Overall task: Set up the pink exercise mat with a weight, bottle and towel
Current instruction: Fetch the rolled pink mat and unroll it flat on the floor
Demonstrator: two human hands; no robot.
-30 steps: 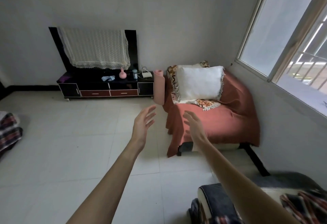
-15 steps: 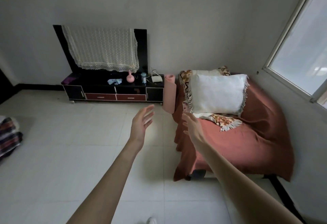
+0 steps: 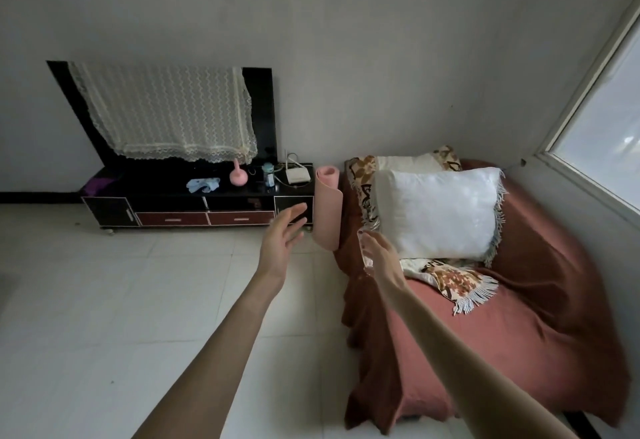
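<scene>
The pink exercise mat [image 3: 327, 208] stands rolled up on end between the black TV cabinet [image 3: 194, 208] and the bed. On the cabinet top lie a light blue towel [image 3: 203, 185], a pink kettlebell-shaped weight [image 3: 238, 176] and a small bottle [image 3: 268, 176]. My left hand [image 3: 282, 242] reaches forward with straight spread fingers, just left of the mat's lower part and apart from it. My right hand [image 3: 375, 253] is stretched out to the mat's lower right with relaxed fingers, holding nothing.
A bed with a rust-red cover [image 3: 502, 300] and a white pillow [image 3: 438, 211] fills the right side. A TV draped with a lace cloth [image 3: 166, 112] leans on the cabinet, beside a white router [image 3: 298, 176]. White tiled floor [image 3: 104, 317] spreads left. A window [image 3: 602, 147] is at right.
The view has advanced toward the cabinet and bed, so the mat looks larger. Both hands have come closer to the rolled mat, still holding nothing.
</scene>
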